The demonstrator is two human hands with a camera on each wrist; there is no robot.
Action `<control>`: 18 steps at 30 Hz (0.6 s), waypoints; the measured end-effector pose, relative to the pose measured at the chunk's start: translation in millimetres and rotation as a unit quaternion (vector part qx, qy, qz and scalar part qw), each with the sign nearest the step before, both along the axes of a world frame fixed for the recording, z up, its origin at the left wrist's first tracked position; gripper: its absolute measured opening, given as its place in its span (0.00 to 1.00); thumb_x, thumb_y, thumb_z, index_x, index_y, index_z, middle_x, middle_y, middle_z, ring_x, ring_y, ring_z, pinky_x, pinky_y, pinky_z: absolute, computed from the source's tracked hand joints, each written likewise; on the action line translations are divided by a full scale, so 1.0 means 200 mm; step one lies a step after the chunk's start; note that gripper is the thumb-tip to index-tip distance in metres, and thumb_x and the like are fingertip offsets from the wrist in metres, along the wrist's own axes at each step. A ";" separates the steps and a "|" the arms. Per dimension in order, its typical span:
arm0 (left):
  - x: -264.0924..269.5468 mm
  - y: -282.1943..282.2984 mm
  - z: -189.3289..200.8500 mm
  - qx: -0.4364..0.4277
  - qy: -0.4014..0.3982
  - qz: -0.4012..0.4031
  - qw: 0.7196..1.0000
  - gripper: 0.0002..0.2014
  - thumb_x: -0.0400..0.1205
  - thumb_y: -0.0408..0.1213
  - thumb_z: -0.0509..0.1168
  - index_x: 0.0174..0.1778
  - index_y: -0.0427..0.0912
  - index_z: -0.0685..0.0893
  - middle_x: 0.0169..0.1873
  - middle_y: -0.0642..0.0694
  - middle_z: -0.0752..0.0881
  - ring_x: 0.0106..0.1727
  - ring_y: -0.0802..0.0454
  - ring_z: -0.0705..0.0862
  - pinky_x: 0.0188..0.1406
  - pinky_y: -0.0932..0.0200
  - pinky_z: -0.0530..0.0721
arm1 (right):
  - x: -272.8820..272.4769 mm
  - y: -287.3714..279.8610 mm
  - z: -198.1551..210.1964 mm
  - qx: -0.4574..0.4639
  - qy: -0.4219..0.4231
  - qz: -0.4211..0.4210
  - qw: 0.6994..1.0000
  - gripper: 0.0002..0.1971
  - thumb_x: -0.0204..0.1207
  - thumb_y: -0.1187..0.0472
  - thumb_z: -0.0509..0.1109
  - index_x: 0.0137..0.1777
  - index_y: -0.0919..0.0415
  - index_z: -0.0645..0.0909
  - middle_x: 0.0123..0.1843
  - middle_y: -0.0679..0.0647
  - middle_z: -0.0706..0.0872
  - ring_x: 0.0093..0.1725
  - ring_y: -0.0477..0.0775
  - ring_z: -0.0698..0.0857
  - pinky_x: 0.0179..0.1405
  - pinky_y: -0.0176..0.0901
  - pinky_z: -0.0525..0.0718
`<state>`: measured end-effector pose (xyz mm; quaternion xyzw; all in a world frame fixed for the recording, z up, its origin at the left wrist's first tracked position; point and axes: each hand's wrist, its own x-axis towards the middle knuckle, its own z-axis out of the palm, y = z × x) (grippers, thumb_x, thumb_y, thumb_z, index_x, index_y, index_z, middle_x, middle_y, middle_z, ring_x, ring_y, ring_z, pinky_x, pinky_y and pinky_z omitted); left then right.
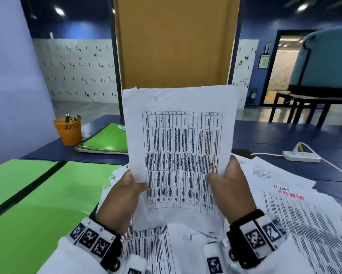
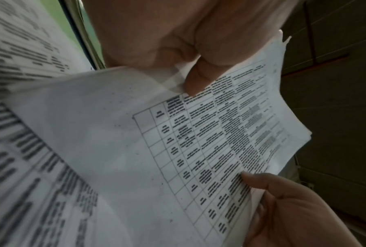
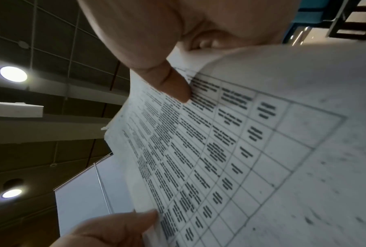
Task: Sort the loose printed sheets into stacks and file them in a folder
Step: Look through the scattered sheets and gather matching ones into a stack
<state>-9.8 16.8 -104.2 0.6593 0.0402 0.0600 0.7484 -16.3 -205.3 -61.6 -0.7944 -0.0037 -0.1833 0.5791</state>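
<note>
We see a thin sheaf of printed sheets (image 1: 181, 147) held upright above the desk, its front page white with a black ruled table of dense text, the lower part bowed toward us. Under and right of it, loose printed sheets (image 1: 296, 210) lie overlapping and askew, one with red marking near its top. On the left an open green folder (image 1: 33, 196) lies flat, a dark spine between its halves. Farther back, a closed green folder (image 1: 106, 139) rests on a stack.

Office, desk (image 1: 265, 133), folders (image 1: 106, 139), pen pot (image 1: 68, 131)
</note>
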 end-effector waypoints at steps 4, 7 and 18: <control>0.01 -0.01 0.00 0.045 -0.010 0.001 0.999 0.21 0.85 0.17 0.58 0.69 0.40 0.84 0.59 0.45 0.93 0.65 0.43 0.90 0.71 0.40 0.82 | 0.02 -0.02 -0.02 -0.023 0.041 0.028 0.998 0.09 0.74 0.63 0.74 0.51 0.53 0.80 0.45 0.50 0.90 0.43 0.53 0.90 0.41 0.44 0.87; 0.04 -0.02 0.07 0.040 -0.026 0.022 0.999 0.19 0.83 0.18 0.60 0.65 0.39 0.85 0.56 0.46 0.94 0.63 0.44 0.90 0.65 0.45 0.84 | 0.04 -0.06 0.03 -0.014 0.020 0.054 0.998 0.11 0.75 0.62 0.75 0.54 0.50 0.81 0.50 0.46 0.91 0.48 0.47 0.91 0.51 0.45 0.88; 0.17 0.02 0.38 0.297 0.008 -0.083 0.951 0.16 0.76 0.35 0.75 0.58 0.45 0.81 0.45 0.46 0.86 0.45 0.51 0.83 0.40 0.56 0.80 | 0.19 -0.54 0.06 0.122 -0.043 -0.015 0.992 0.08 0.76 0.70 0.75 0.49 0.63 0.79 0.33 0.54 0.84 0.18 0.34 0.80 0.22 0.28 0.80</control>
